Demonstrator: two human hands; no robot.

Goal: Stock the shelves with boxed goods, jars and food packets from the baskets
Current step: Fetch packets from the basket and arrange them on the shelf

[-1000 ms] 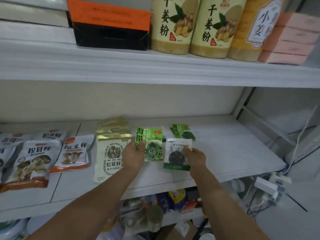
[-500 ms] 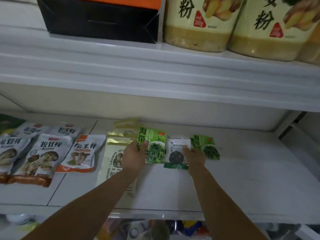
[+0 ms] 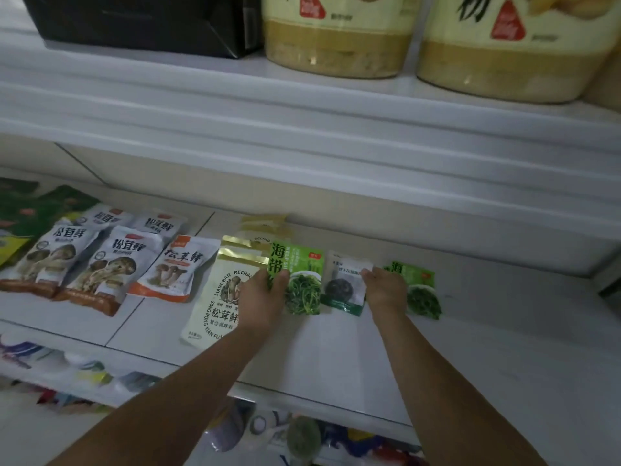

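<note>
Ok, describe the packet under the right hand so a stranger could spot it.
On the lower shelf, find the right hand. Its fingertips rest on the white packet, which lies between two green seaweed packets and alone shows a dark round picture.

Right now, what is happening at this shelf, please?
A person is laying food packets flat on the white middle shelf. The left hand rests on a green seaweed packet, and the right hand holds the edge of a white packet with a dark picture. A second green packet lies just right of that hand. Mushroom packets already lie in rows to the left.
</note>
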